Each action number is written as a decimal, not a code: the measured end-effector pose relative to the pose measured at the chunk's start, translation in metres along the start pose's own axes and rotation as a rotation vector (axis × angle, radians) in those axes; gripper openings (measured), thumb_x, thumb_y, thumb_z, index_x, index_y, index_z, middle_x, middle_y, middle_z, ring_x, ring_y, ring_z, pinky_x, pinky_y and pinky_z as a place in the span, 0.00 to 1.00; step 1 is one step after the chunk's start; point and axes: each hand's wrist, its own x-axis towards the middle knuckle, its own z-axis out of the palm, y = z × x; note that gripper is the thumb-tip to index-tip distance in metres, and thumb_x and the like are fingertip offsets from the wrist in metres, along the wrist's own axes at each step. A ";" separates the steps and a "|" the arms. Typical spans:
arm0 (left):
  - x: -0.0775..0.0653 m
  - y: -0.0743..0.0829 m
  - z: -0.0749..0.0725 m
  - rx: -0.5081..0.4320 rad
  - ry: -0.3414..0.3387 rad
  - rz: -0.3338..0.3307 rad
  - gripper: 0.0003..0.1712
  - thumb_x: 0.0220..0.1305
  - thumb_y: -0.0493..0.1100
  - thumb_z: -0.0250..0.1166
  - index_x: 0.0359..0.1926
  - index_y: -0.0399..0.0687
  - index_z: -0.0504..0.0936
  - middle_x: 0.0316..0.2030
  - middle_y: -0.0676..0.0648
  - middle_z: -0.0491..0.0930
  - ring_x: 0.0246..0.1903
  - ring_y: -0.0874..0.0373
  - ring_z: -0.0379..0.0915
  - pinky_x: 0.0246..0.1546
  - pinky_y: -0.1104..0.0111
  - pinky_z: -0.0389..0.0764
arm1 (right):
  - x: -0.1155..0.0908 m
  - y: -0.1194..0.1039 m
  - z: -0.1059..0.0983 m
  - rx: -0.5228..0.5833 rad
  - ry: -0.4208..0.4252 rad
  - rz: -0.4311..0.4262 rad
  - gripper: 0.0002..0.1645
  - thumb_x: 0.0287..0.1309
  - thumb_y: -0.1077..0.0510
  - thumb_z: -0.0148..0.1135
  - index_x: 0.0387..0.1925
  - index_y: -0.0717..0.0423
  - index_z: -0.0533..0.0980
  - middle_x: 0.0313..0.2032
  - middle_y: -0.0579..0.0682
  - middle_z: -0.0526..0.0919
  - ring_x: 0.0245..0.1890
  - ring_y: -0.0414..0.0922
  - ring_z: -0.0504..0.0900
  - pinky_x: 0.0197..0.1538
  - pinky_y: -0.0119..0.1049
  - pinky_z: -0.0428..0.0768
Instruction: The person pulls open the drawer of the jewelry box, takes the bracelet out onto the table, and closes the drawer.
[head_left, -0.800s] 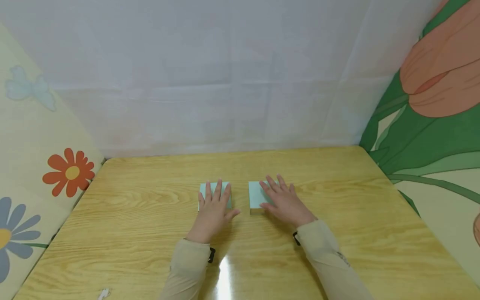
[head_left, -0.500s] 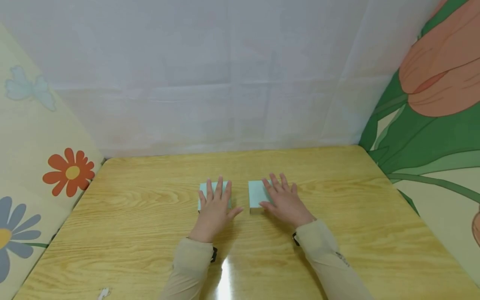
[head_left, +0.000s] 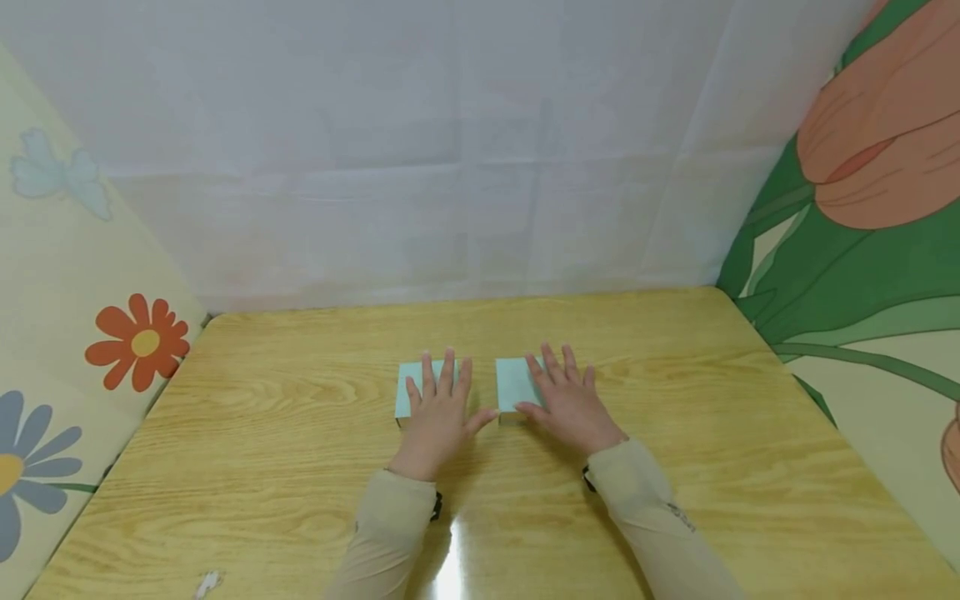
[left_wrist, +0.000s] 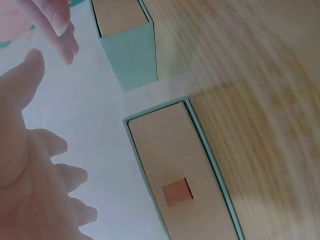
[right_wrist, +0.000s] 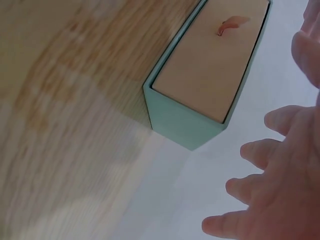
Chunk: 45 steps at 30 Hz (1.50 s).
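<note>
Two small mint-green boxes with tan fronts, each like a sliding drawer, sit side by side in the head view: a left box [head_left: 406,392] and a right box [head_left: 514,383]. My left hand [head_left: 437,421], fingers spread, hovers over the left one, its thumb stretched toward the right box. Partly covering the right box from above is my right hand [head_left: 576,408], also with spread fingers. In the left wrist view a reddish-brown tab [left_wrist: 177,192] marks the left box's front. The right wrist view shows an orange ribbon tab [right_wrist: 233,23]. Neither hand grips anything.
Both boxes stand on a wood-grain table [head_left: 285,467] with a white cloth [head_left: 375,233] behind it. A small white scrap [head_left: 207,583] lies near the front left edge. Flower-painted panels [head_left: 862,267] flank the table.
My left hand has shifted right and slightly forward, uncovering more of the left box. The right hand has moved only a little. Both boxes stay in place.
</note>
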 end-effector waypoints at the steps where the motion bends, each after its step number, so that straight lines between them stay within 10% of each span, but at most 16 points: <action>1: 0.000 0.000 0.000 -0.002 -0.002 0.000 0.48 0.67 0.63 0.56 0.74 0.37 0.53 0.73 0.32 0.44 0.71 0.29 0.30 0.63 0.31 0.42 | 0.000 0.000 0.000 0.003 -0.003 0.001 0.46 0.67 0.40 0.56 0.74 0.62 0.54 0.73 0.64 0.45 0.72 0.68 0.40 0.61 0.76 0.46; 25: 0.024 0.007 0.017 -0.075 -0.098 0.119 0.43 0.72 0.60 0.51 0.74 0.35 0.54 0.73 0.31 0.46 0.70 0.28 0.36 0.65 0.35 0.47 | -0.003 0.005 -0.003 0.096 0.012 0.058 0.43 0.70 0.43 0.53 0.72 0.66 0.54 0.73 0.67 0.48 0.70 0.70 0.46 0.60 0.76 0.51; 35: 0.042 0.014 0.022 -0.192 -0.189 0.124 0.42 0.73 0.59 0.50 0.74 0.35 0.52 0.73 0.31 0.45 0.71 0.29 0.32 0.67 0.37 0.44 | -0.007 0.003 -0.001 0.432 0.202 0.203 0.30 0.70 0.55 0.55 0.65 0.72 0.64 0.65 0.69 0.65 0.66 0.64 0.63 0.66 0.59 0.61; 45: 0.058 0.028 0.031 -0.014 -0.234 0.158 0.41 0.74 0.61 0.46 0.75 0.39 0.52 0.74 0.35 0.47 0.72 0.33 0.36 0.68 0.43 0.50 | -0.019 -0.009 0.000 0.649 0.245 0.371 0.15 0.69 0.59 0.55 0.47 0.70 0.75 0.36 0.57 0.77 0.37 0.50 0.74 0.39 0.41 0.76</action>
